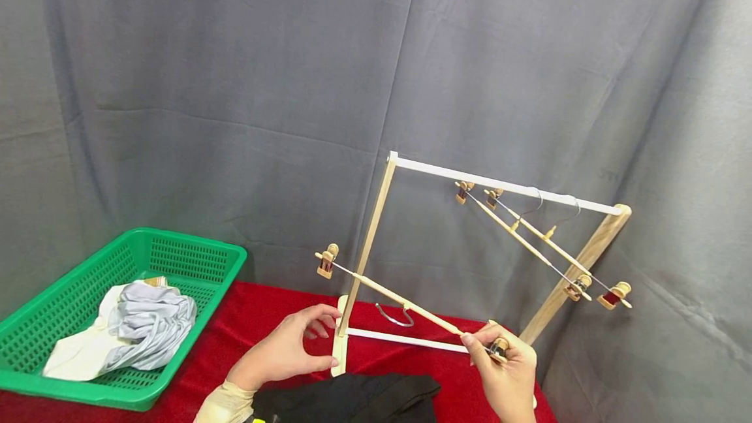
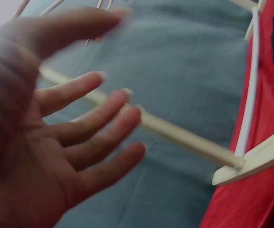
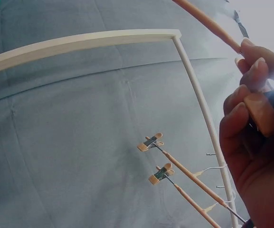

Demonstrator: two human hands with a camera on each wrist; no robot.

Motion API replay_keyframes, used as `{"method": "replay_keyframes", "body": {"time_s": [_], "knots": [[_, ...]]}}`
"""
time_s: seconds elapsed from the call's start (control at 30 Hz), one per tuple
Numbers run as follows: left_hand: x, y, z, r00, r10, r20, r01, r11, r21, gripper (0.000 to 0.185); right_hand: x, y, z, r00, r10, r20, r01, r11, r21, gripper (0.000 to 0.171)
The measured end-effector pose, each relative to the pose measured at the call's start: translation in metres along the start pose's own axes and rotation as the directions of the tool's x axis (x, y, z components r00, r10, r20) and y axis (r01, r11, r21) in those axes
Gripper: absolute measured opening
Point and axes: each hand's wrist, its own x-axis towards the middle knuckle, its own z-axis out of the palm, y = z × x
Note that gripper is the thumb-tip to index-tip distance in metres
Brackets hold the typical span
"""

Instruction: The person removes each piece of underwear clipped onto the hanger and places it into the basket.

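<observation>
Grey curtain behind a red desk; right hand has a pinching grip on a clip hanger, left hand spread wide by the rack, green basket holding clothes.

Right hand pinches a wooden hanger (rack behind).

A: The head view is evenly and softly lit; the grey curtain shows only faint fold shadows, and the green basket and wooden rack are sharp.

B: And the wrist views?

A: Dimmer, with a bluish cast. The left hand fills its frame, blurred and out of focus. The right hand is dark, with glare at the upper right, and the rack's rail bows from lens distortion.
</observation>
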Motion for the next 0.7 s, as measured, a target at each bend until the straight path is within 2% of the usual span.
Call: {"method": "replay_keyframes", "body": {"time_s": [0.07, 0.13, 0.23, 0.37, 0.47, 0.57, 0.7], "knots": [[0.000, 0.000, 0.007, 0.997, 0.002, 0.078, -0.004, 1.000, 0.021, 0.064, 0.000, 0.000, 0.000, 1.000, 0.001, -0.004, -0.001, 1.000, 0.009, 0.033], [0.001, 0.001, 0.016, 0.986, -0.022, 0.162, 0.018, 1.000, 0.025, 0.066, -0.001, 0.001, 0.001, 1.000, 0.008, 0.001, -0.008, 1.000, 0.018, 0.033], [0.002, 0.003, 0.031, 0.961, -0.067, 0.267, 0.058, 0.997, 0.043, 0.068, -0.001, 0.001, 0.002, 1.000, 0.009, 0.016, -0.010, 0.998, 0.060, 0.033], [0.003, 0.003, 0.054, 0.925, -0.103, 0.366, 0.053, 0.988, 0.144, 0.072, 0.000, 0.003, 0.003, 1.000, -0.014, 0.026, 0.011, 0.996, 0.092, 0.033], [0.005, 0.002, 0.068, 0.900, -0.150, 0.409, 0.061, 0.973, 0.222, 0.073, 0.000, 0.004, 0.003, 0.999, -0.027, 0.024, 0.024, 0.994, 0.107, 0.032], [0.006, 0.000, 0.077, 0.884, -0.219, 0.414, 0.111, 0.956, 0.271, 0.078, 0.001, 0.004, 0.004, 0.999, -0.033, 0.024, 0.029, 0.992, 0.127, 0.032], [0.005, -0.007, 0.086, 0.881, -0.263, 0.394, 0.126, 0.932, 0.340, 0.088, 0.001, 0.003, 0.004, 0.999, -0.014, 0.029, 0.010, 0.991, 0.130, 0.032]]}}
